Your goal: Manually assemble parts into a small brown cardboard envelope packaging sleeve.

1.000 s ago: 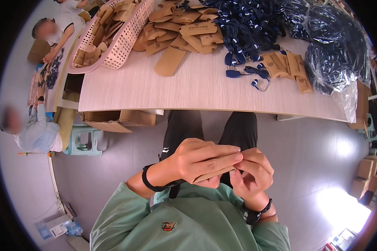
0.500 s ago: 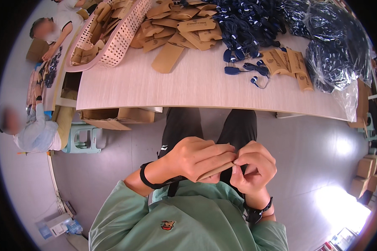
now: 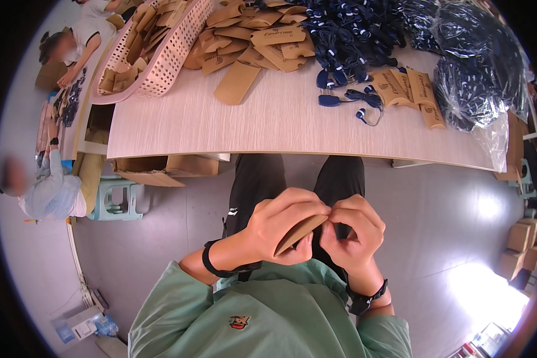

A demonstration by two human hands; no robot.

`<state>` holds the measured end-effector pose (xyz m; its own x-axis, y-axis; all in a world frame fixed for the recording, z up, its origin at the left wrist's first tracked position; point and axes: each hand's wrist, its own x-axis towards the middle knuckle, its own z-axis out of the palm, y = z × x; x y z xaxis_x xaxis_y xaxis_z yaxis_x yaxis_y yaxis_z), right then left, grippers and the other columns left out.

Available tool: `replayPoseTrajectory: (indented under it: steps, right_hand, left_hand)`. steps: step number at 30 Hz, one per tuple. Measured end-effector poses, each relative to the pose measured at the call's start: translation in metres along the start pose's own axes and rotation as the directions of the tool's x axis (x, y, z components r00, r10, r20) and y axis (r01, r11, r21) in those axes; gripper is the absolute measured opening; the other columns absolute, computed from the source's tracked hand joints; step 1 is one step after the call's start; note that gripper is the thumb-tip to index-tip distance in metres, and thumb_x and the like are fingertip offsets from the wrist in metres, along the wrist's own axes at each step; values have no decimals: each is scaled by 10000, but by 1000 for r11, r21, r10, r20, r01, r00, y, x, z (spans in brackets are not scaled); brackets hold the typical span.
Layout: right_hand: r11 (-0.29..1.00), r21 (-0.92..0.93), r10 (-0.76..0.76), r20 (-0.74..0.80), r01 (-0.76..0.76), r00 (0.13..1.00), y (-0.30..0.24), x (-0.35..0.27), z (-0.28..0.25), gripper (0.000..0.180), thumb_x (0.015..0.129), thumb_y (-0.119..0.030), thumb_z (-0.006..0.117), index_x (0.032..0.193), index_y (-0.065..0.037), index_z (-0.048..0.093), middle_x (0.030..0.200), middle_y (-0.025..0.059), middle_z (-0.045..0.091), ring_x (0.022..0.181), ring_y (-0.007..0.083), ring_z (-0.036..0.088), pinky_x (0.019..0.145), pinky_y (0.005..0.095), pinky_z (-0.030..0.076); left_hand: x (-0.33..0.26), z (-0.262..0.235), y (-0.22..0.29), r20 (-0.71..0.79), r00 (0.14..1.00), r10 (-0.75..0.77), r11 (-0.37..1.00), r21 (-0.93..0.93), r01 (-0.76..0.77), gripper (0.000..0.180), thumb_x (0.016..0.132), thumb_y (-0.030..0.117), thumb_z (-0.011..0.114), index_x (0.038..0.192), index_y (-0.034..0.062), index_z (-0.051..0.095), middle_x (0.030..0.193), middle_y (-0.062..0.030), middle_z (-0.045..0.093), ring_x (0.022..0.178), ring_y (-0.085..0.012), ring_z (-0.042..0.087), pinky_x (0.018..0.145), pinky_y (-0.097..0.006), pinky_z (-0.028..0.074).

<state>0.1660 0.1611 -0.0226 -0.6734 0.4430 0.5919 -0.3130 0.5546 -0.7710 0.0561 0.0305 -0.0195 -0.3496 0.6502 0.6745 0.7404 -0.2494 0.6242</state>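
Note:
Over my lap, my left hand wraps round a brown cardboard pillow box, its curved end bulging toward me. At the box's right corner my right hand is closed, with thumb and forefinger pinching the edge. On the table beyond lies a heap of similar flat brown pillow boxes. Beside it rises a pile of dark blue corded earphones. One earphone set lies apart near the front of that pile. Several filled pillow boxes sit to its right.
A pink perforated basket holding brown boxes stands at the table's left. Clear plastic bags of earphones lie at the right. The table edge runs before my knees. Two people work at the left, near a green stool.
The pillow box has turned and opened out from a thin flat edge to a curved, bulging end. Both my hands have shifted slightly up and to the left.

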Motion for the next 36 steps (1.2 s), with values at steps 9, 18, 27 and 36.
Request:
replayPoseTrajectory:
  steps: [9,18,27,36]
  right_hand:
    - [880,-325,-321,133,347,938,16,4,-1,219,544,-17,707,729,-96,621,777,17,603,587,186,560,495,291,457]
    - [761,-640,9,-156,-108,988,51,66,-79,248,772,-95,686,1014,-74,636,956,116,638,860,324,620,732,410,504]
    - [361,-891,255,-188,-274,948,111,140,-88,445,881,-252,609,1306,-132,546,1175,133,599,1132,364,560,905,481,469]
    - [648,-722,93,-241,-243,966,139,121,-102,381,845,-141,628,1225,-114,608,1175,114,622,1048,364,592,928,479,428]
  left_hand:
    - [-2,-15,3,323,740,-590,411,-669,619,484,962,402,507,1048,-73,541,1009,-158,506,520,-121,492,409,-225,384]
    - [86,8,-3,207,894,-398,892,-140,430,473,803,144,752,1178,3,501,1133,-176,542,1069,-307,561,882,-397,486]
    - [182,114,-107,239,970,42,841,515,-163,481,728,186,755,1127,41,530,1148,-156,563,1006,-379,562,851,-441,483]
    - [191,130,-102,301,934,-193,876,482,26,500,782,146,695,1221,54,473,1183,-188,547,1039,-399,555,868,-492,468]
